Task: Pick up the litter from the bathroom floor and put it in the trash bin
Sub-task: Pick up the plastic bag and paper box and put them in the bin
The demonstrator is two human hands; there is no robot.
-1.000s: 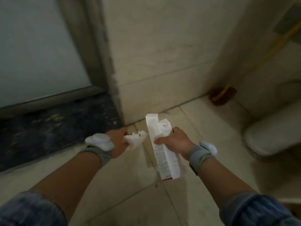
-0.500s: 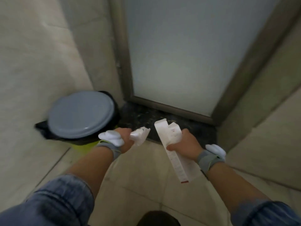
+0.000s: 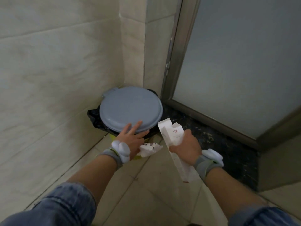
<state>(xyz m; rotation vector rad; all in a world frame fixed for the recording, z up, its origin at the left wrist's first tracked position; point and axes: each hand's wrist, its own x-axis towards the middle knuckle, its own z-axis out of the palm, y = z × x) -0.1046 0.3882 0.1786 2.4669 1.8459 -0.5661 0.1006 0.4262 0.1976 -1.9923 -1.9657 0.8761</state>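
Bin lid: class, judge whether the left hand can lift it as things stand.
Probably yes: the left hand's fingers already rest on the closed lid's near edge, though crumpled packaging occupies its palm.

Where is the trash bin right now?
The trash bin stands in the tiled corner at centre-left of the head view, left of the glass door, lid closed, with the left hand on its near edge.

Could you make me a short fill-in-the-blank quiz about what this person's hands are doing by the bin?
1. The grey lid of the trash bin is ____.
2. The left hand rests its fingers on the ____ while pinching a crumpled white packet.
3. The long white carton is held in the ____ hand.
4. The bin is lined with a ____ bag.

Missing words: closed; lid; right; black
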